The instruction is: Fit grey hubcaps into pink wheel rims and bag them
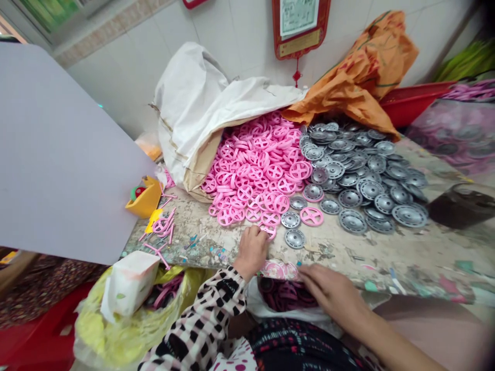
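Note:
My left hand (pixel 253 251), in a black-and-white checked sleeve, is closed on a pink spoked plastic wheel (pixel 269 233) at the front of a pink wheel pile (pixel 257 165). Its fingertips are partly hidden. At the table's front edge my right hand (pixel 331 292) has its fingers stretched out, with nothing visible in them. Below it hangs a bag (pixel 255 299) filled with darker purple wheels (pixel 286 293). Between the hands and the piles lie grey discs (pixel 294 238) and a single pink wheel (pixel 311 216). A heap of grey discs (pixel 371 190) spreads to the right.
A white sack (pixel 193 87) and an orange sack (pixel 359 77) lie behind the piles. On the left are a pale panel (pixel 65 154), a yellow holder (pixel 145 198), pink scraps (pixel 164 226) and a yellow bag (pixel 104 330). A dark container (pixel 464 206) stands on the right.

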The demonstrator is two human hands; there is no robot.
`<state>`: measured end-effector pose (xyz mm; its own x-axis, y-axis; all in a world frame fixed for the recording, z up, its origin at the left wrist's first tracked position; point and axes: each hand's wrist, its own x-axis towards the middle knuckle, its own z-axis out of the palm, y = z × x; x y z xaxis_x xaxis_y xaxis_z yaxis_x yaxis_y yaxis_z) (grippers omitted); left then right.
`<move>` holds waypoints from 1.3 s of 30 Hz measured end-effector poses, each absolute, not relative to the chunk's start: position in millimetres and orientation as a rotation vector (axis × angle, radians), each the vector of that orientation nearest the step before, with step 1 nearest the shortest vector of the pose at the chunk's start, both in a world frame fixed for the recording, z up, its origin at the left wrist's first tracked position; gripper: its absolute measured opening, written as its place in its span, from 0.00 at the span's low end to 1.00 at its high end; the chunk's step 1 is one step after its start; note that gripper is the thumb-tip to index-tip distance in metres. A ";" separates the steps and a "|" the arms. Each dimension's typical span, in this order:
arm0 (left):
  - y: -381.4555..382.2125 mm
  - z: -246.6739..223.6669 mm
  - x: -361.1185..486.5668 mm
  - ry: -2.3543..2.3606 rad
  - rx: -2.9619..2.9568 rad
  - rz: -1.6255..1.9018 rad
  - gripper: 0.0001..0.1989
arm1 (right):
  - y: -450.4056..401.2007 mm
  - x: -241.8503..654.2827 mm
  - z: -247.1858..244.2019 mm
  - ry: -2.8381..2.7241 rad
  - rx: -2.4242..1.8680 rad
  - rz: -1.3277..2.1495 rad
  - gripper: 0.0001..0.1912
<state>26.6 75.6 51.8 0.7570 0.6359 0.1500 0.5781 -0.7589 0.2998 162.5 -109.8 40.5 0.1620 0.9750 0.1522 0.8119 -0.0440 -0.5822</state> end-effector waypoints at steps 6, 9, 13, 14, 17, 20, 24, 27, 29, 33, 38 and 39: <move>67.7 54.3 13.5 0.992 2.075 0.705 0.03 | -55.3 189.3 59.1 -1.502 -2.338 0.054 0.21; 64.4 58.3 6.8 0.980 1.474 0.760 0.08 | -40.3 189.7 53.4 -1.518 -2.408 0.026 0.21; 61.6 66.5 -2.3 0.887 0.790 0.724 0.14 | -36.3 190.3 40.1 -1.426 -2.292 0.099 0.19; 60.7 68.4 -4.1 0.873 0.673 0.710 0.14 | -36.2 190.5 38.0 -1.363 -2.240 0.164 0.18; 56.2 72.1 -6.0 0.857 0.452 0.680 0.10 | -34.6 185.6 39.7 -1.094 -1.994 0.429 0.15; 49.3 73.2 -1.8 0.841 0.363 0.654 0.06 | -29.9 168.4 51.4 -0.898 -1.665 0.578 0.16; 40.3 75.0 5.3 0.773 0.356 0.637 0.05 | -24.2 140.7 65.4 -0.962 -1.517 0.540 0.14; 35.5 77.7 6.0 0.712 0.403 0.650 0.08 | -25.7 129.2 66.4 -1.191 -1.567 0.292 0.13; 33.0 79.0 5.4 0.694 0.458 0.648 0.12 | -28.7 125.7 64.0 -1.321 -1.593 0.168 0.13; 29.5 80.2 5.1 0.723 0.499 0.641 0.14 | -32.5 122.9 61.4 -1.377 -1.594 0.160 0.14; 28.5 86.6 5.8 0.692 0.496 0.621 0.17 | -30.4 126.9 69.2 -1.221 -1.532 0.533 0.27; 28.7 88.2 6.1 0.683 0.498 0.617 0.17 | -30.2 127.9 70.8 -1.211 -1.515 0.600 0.28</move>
